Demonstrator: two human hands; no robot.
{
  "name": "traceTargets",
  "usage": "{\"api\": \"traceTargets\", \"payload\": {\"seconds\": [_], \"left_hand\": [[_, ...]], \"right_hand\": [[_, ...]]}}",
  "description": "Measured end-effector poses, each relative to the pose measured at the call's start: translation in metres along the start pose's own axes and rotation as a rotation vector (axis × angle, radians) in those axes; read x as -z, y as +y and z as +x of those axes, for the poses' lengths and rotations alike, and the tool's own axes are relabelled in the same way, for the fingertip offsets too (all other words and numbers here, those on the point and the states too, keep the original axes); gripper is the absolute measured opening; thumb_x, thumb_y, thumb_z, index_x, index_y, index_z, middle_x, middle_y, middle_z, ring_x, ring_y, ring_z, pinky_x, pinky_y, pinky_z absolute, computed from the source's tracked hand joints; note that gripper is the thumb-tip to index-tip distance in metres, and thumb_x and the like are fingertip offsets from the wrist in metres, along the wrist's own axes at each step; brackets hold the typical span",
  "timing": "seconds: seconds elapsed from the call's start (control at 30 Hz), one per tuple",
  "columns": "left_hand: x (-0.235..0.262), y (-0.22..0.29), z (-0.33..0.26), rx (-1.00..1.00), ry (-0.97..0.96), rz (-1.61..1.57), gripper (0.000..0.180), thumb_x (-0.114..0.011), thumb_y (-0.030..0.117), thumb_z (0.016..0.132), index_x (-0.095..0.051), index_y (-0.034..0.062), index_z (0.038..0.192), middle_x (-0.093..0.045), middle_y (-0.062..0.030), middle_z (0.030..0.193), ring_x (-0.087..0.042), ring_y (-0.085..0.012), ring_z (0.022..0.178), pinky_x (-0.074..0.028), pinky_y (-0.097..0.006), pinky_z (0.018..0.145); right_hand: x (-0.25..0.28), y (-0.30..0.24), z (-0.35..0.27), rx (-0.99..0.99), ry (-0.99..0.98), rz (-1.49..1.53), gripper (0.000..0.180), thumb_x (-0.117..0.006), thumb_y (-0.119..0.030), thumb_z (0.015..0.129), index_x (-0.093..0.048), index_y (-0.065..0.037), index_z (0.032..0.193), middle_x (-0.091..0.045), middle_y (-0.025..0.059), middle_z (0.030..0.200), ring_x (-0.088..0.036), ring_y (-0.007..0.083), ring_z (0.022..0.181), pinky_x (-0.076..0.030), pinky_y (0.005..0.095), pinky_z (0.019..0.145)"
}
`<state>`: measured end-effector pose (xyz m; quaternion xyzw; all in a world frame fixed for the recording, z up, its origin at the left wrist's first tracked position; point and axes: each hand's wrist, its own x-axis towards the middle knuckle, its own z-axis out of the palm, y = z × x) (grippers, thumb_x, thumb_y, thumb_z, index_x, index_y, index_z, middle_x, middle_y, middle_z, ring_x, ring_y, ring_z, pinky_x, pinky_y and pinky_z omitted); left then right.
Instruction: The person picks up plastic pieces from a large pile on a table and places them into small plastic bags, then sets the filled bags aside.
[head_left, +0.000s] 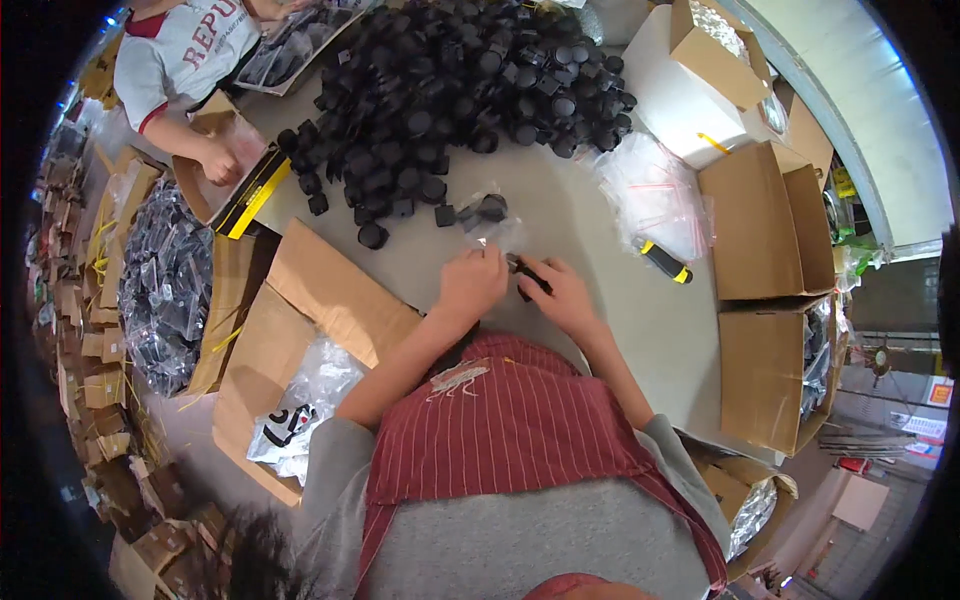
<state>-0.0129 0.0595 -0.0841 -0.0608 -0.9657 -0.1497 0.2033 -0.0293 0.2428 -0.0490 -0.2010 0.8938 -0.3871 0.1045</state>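
Nearest in view is a red striped apron point(510, 430) over a grey shirt, with both bare forearms running out from it onto a pale grey table point(590, 230).

The left hand point(470, 283) and right hand point(562, 296) meet at the near middle of the table, almost touching. The right hand's fingers are curled narrowly around a small black part point(524, 272), which pokes out to the left, toward the left hand, its long axis running roughly left to right. The left hand's fingers are closed in a pinch on the near edge of a small clear plastic bag point(492, 232), thin, glossy and crumpled, which lies just beyond the fingertips on the far side. So the bag's mouth sits just far and left of the black part, and the right hand is the nearer one to the part.

To the right, apart from the hands, lies a black and yellow handled tool point(664, 262), and beyond it a loose heap of clear zip bags point(655, 195). Plain brown cardboard boxes point(765, 235) stand at the right edge, another open carton point(320, 300) at the near left.

Farther off, a large pile of round black caps point(470, 90), matt and ribbed-looking, covers the far side of the table. At the far left another person's hand point(220, 160) rests on a small box.
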Motion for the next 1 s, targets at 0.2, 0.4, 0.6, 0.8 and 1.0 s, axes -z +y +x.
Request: {"api": "traceTargets", "payload": {"seconds": [0.2,0.4,0.6,0.8,1.0], "left_hand": [[0.009,0.015,-0.005,0.065,-0.186,-0.137,0.018,-0.059,0.024,0.089,-0.060,0.0074,0.083,-0.065,-0.0130,0.067,-0.064,-0.0294,0.058,-0.049,-0.045,0.050],[-0.012,0.006,-0.021,0.130,-0.298,-0.203,0.019,-0.060,0.025,0.086,-0.059,0.0058,0.088,-0.065,-0.0160,0.069,-0.065,-0.0351,0.061,-0.051,-0.049,0.057],[-0.002,0.012,-0.015,0.187,-0.398,-0.220,0.024,-0.059,0.026,0.086,-0.058,0.0031,0.091,-0.066,-0.0190,0.070,-0.066,-0.0384,0.065,-0.051,-0.051,0.061],[-0.006,0.011,-0.017,0.196,-0.393,-0.241,0.022,-0.058,0.026,0.088,-0.058,0.0043,0.090,-0.066,-0.0192,0.069,-0.066,-0.0386,0.064,-0.051,-0.051,0.059],[0.009,0.016,-0.013,0.043,-0.396,-0.244,0.021,-0.060,0.028,0.088,-0.058,0.0066,0.091,-0.066,-0.0182,0.070,-0.066,-0.0379,0.064,-0.051,-0.051,0.058]], "right_hand": [[-0.020,0.013,0.011,0.242,0.349,-0.269,0.036,-0.069,-0.022,0.088,-0.065,-0.007,0.121,-0.062,0.0147,0.101,-0.059,0.0336,0.094,-0.050,0.0395,0.079],[-0.020,0.030,0.010,-0.180,0.030,0.282,0.037,-0.068,-0.025,0.090,-0.064,-0.003,0.120,-0.068,0.0135,0.106,-0.064,0.0270,0.089,-0.052,0.0378,0.075],[-0.022,0.035,0.005,-0.484,0.027,1.216,0.041,-0.069,-0.021,0.090,-0.061,0.002,0.123,-0.069,0.0076,0.107,-0.065,0.0174,0.088,-0.053,0.0320,0.081],[-0.046,0.042,-0.001,-0.236,0.155,0.671,0.044,-0.070,-0.018,0.089,-0.058,-0.001,0.128,-0.070,0.0104,0.106,-0.067,0.0207,0.089,-0.054,0.0359,0.084],[-0.031,0.030,0.020,-0.250,-0.277,-0.434,0.046,-0.071,-0.033,0.089,-0.061,-0.012,0.128,-0.072,0.0137,0.110,-0.070,0.0335,0.097,-0.054,0.0393,0.089]]}}
